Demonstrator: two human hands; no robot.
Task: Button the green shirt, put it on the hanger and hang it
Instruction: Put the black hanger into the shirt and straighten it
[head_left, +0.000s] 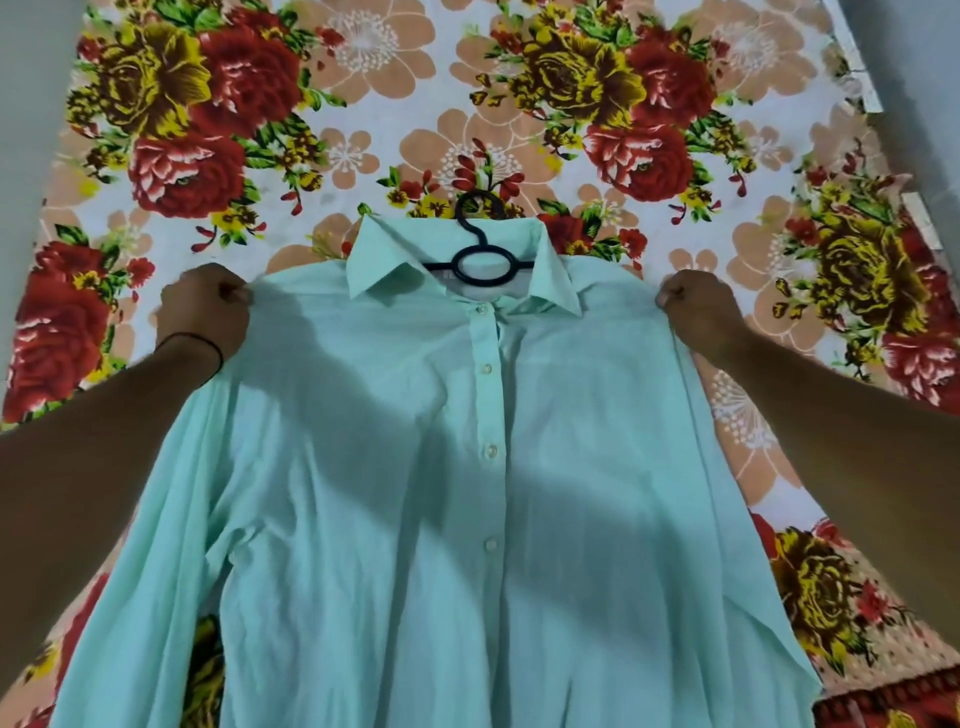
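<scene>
Gripping the shoulders, left hand (205, 312) and right hand (698, 312) hold green shirt (415, 493) collar-away, hanger (480, 254) inside.

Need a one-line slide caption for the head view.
Both hands, left hand and right hand, grip the shoulders of a buttoned green shirt on a black hanger.

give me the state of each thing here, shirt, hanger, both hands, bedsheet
green shirt: buttoned down the front, collar open, spread front-up over the bedsheet
hanger: inside the shirt's neck, hook sticking out past the collar, lying flat
left hand: closed, pinching the shirt's shoulder
right hand: closed, pinching the other shoulder
floral bedsheet: spread flat under the shirt
</scene>
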